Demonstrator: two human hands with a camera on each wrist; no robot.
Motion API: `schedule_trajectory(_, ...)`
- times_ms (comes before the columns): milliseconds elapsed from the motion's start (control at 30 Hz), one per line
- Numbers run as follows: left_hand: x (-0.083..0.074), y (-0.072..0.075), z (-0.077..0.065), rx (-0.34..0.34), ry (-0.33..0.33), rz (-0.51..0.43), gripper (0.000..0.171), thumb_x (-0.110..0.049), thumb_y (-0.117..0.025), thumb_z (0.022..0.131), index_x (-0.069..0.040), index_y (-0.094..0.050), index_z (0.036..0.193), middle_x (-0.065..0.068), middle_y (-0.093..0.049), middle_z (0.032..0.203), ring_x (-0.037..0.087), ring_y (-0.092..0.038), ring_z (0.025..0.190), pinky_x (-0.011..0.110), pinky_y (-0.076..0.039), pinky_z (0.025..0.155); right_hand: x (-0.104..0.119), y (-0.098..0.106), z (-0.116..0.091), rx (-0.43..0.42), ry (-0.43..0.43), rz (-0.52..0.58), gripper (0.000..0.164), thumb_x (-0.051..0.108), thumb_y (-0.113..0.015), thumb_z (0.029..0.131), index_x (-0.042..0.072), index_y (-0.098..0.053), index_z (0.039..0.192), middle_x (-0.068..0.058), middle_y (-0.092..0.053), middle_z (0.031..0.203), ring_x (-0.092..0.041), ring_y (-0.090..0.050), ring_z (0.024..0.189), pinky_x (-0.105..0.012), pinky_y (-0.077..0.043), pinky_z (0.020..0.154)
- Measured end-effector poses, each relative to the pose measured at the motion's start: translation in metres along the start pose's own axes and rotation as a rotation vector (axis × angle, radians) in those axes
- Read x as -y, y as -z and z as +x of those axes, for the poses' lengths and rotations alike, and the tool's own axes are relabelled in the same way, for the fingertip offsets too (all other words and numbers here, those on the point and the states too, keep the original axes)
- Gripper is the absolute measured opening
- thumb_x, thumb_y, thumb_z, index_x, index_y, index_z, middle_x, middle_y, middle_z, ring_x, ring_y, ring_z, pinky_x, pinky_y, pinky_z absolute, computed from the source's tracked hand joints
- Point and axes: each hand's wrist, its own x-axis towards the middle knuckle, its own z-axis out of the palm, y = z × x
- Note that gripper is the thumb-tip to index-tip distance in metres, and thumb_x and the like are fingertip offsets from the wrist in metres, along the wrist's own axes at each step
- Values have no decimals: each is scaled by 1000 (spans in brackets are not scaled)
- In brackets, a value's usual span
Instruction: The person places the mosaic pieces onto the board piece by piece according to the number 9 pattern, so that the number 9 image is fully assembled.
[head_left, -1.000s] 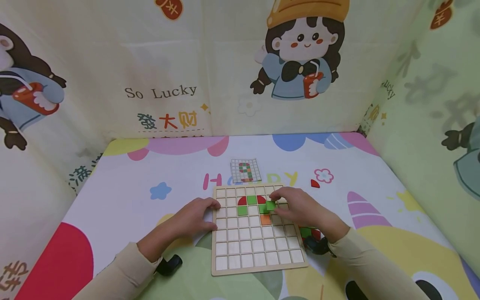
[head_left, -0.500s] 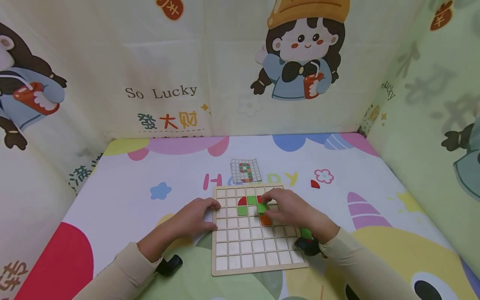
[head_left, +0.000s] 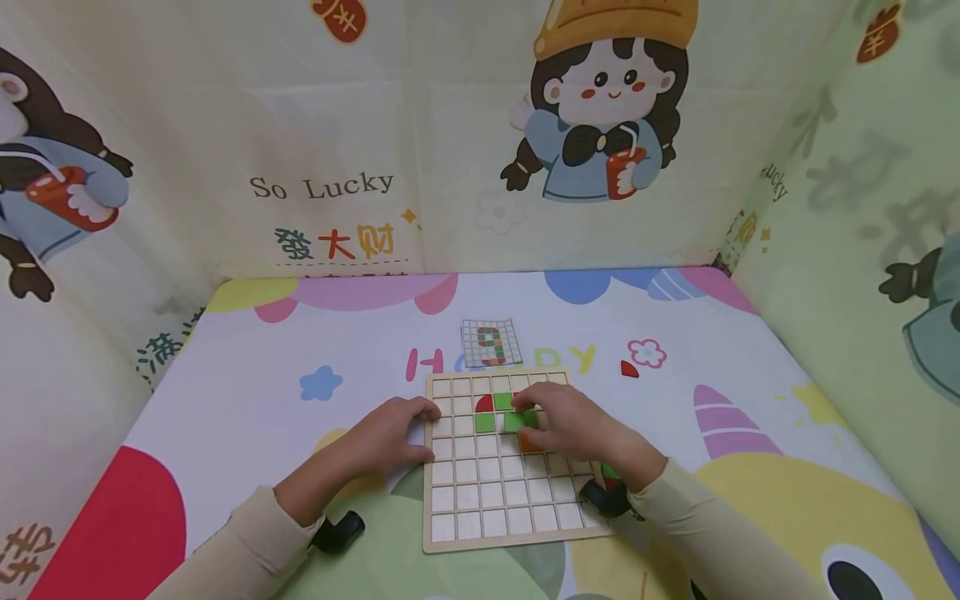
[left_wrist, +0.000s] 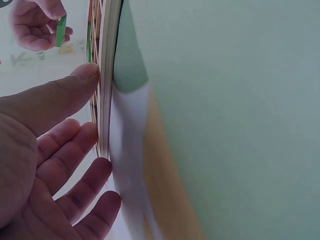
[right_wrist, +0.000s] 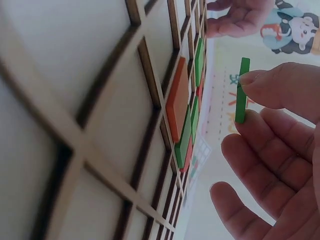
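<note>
My right hand (head_left: 573, 421) pinches a green square tile (right_wrist: 242, 92) between thumb and fingers, held on edge above the board in the right wrist view. Below it lies a wooden grid board (head_left: 487, 496). Set in its cells are a red rounded tile (head_left: 484, 404), several green square tiles (head_left: 485, 422) and an orange tile (head_left: 529, 443), partly covered by the right hand. My left hand (head_left: 386, 433) rests with spread thumb and fingers against the board's left edge; in the left wrist view, its thumb (left_wrist: 75, 95) and fingertips touch the rim.
Behind the board lies a small pattern card (head_left: 491, 342) with a gridded coloured figure. A loose red tile (head_left: 629, 369) sits to the right of it. More green and red tiles (head_left: 611, 473) lie at the board's right edge, partly hidden by the right wrist. A printed cloth covers the table.
My right hand has moved left over the board with the green tile, uncovering another green tile and covering more of the orange one. The left hand has stayed at the edge.
</note>
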Motion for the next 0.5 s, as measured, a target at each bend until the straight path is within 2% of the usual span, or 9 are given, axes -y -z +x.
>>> schedule_trajectory(267, -1, 0, 0, 0, 8, 2, 47, -17, -88, 77, -13, -65, 118, -1, -62, 113, 23, -53, 110, 39, -48, 97, 0, -7, 2, 11, 7, -7, 28, 17, -77, 87, 6, -68, 112, -1, -68, 105, -18, -60, 94, -40, -51, 88)
schedule_trajectory(500, 0, 0, 0, 3, 9, 6, 48, -17, -88, 77, -13, -65, 119, -1, -62, 113, 23, -53, 110, 39, -48, 97, 0, -9, 3, 25, 8, -34, 29, 19, -78, 87, 7, -68, 112, -1, -67, 105, -18, -60, 96, -42, -50, 90)
